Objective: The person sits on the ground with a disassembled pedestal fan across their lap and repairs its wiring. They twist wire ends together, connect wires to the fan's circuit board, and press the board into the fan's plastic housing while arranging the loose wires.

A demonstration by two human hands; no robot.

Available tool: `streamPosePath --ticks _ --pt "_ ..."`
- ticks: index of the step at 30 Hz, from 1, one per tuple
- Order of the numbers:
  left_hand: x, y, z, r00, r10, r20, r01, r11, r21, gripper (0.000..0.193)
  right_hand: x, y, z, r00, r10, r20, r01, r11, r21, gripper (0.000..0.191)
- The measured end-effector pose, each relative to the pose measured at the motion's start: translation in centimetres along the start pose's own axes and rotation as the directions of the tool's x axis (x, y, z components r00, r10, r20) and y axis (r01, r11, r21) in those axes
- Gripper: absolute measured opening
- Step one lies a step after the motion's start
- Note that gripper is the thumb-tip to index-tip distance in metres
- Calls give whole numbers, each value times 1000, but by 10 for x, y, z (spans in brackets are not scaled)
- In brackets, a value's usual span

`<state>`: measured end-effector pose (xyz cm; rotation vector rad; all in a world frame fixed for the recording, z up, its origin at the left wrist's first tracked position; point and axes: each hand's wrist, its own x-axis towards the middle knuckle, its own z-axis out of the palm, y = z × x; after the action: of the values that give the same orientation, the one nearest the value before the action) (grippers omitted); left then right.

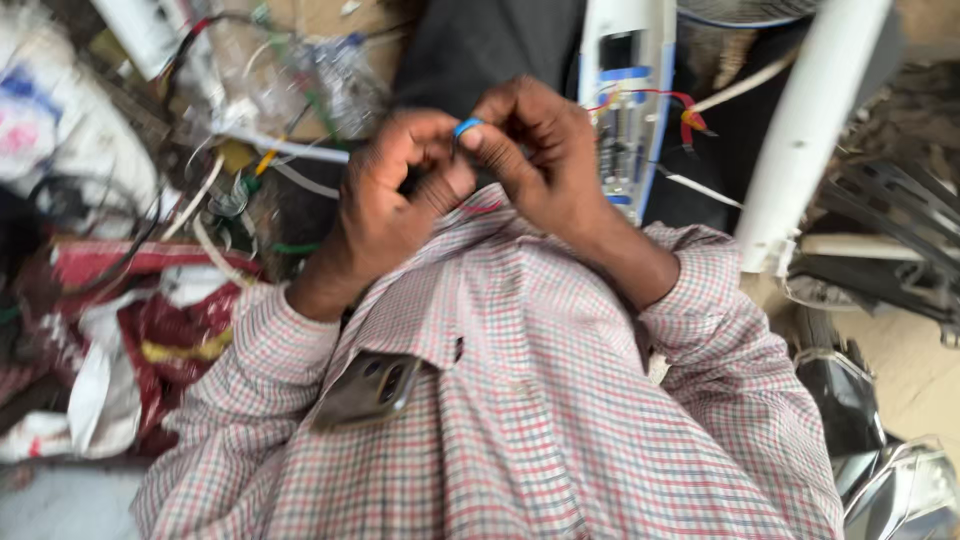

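Pinching a small blue piece [467, 126] between the fingertips of both hands, I hold it up in front of my chest, above the collar of my checked shirt [540, 400]. My left hand [395, 195] is curled nearly closed, thumb and forefinger pressed onto the blue piece from the left. My right hand [540, 150] is bent over it from the right, fingers folded in and tips meeting the same piece, so the two hands touch there. What the piece is I cannot tell; it is small and blurred.

A phone [370, 388] sits in my shirt pocket, lenses showing. Just beyond my right hand stands a white panel [628, 90] with a blue rectangular label near its top and a row of terminals below; red wires [670, 100] loop off its right side. A white tube [815, 120] slants down at the right. To the left lie a clear plastic bag [300, 80], loose white wires [290, 150], a white sack [45, 130] with blue and pink print, and a red-and-white package [150, 330] with a yellow patch.
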<state>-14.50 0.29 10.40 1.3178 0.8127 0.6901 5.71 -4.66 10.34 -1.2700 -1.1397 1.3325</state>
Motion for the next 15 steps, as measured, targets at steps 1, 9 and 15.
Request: streamPosePath --ticks 1,9,15 --pt "6 -2 5 994 93 61 -104 972 213 17 -4 2 -8 998 -54 -37 50 995 -92 13" --pt "27 23 -42 1000 1 -12 3 942 336 9 -24 26 -7 987 -118 -109 35 820 -572 12" --pt "50 21 17 962 107 251 -209 878 430 6 -48 3 -26 899 419 -126 -295 793 534 23"
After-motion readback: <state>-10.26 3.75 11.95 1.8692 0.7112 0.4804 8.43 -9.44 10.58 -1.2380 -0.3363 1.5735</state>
